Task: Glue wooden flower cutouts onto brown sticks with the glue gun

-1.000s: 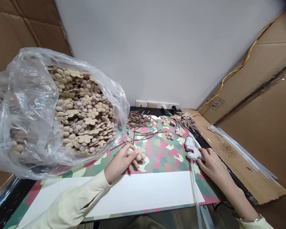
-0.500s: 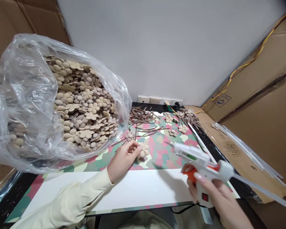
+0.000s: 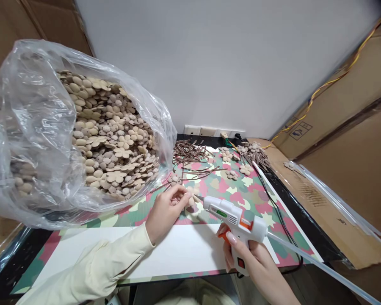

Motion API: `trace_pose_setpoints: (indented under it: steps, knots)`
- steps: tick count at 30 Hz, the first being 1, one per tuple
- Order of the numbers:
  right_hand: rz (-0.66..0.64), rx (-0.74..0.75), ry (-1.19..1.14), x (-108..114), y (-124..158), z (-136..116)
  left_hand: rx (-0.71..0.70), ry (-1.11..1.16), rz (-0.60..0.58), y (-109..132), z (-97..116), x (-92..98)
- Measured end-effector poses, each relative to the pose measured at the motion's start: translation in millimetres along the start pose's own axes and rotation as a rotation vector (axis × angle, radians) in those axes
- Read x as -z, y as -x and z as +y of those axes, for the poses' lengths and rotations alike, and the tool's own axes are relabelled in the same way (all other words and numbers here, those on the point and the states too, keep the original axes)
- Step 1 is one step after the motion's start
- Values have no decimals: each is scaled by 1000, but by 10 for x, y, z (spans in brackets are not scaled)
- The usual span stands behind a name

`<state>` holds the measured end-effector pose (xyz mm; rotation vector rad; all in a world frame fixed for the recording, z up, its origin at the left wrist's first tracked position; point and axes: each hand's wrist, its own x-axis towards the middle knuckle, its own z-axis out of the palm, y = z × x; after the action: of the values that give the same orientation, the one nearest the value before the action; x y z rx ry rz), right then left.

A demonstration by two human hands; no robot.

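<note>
My left hand (image 3: 168, 209) pinches a beige fabric flower (image 3: 192, 199) by its left edge, just above the camouflage-patterned mat (image 3: 250, 195). My right hand (image 3: 246, 254) is wrapped round the handle of a white glue gun (image 3: 233, 218) with an orange trigger. The gun's thin nozzle tip reaches the flower's middle; whether it touches cannot be made out. A long clear glue stick (image 3: 320, 260) sticks out of the gun's back end. Beyond my left hand lie a smaller greyish flower (image 3: 174, 179) and thin brown strips (image 3: 193, 152).
A big clear plastic bag (image 3: 34, 97) full of fabric flowers stands at the left. Several flowers (image 3: 246, 169) and a bundle of stemmed ones (image 3: 257, 154) lie at the back right. Glue sticks (image 3: 336, 199) rest on cardboard at the right. A black cable (image 3: 281, 216) crosses the mat.
My right hand has brought the glue gun left, and its nozzle now meets the flower in view. The black cable behind the gun has shifted. My left hand keeps its pinch.
</note>
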<state>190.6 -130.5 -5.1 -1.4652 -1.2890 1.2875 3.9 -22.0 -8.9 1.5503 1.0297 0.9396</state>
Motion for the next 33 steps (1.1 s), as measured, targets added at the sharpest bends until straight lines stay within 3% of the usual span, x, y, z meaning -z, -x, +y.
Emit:
trace_pose_setpoints:
  steps: [11, 33]
  knots:
    - [-29, -3, 103, 5, -15, -42, -5, 12, 15, -2, 9, -9]
    - [22, 12, 76, -28, -7, -32, 14, 40, 12, -5, 12, -11]
